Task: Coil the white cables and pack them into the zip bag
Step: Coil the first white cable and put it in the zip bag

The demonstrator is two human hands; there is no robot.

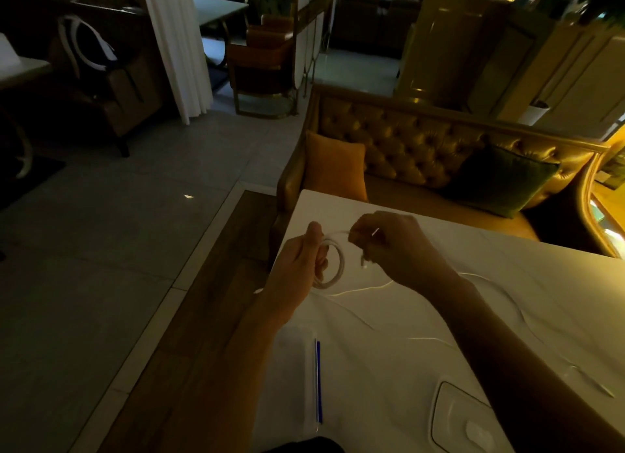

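My left hand (pixel 299 263) grips a coil of white cable (pixel 333 266) of several loops, held upright above the white table (pixel 406 314). My right hand (pixel 394 246) pinches the free end of the same cable just right of the coil, its plug hanging under the fingers. A second white cable (pixel 500 293) lies loose across the table to the right, partly hidden under my right forearm. The clear zip bag (pixel 301 378) with a blue seal strip lies flat near the table's front left edge.
A clear plastic lid or tray (pixel 456 415) lies at the front right of the table. A tufted gold sofa (pixel 422 141) with an orange and a green cushion stands behind the table. The table's left edge drops to a wood and tile floor.
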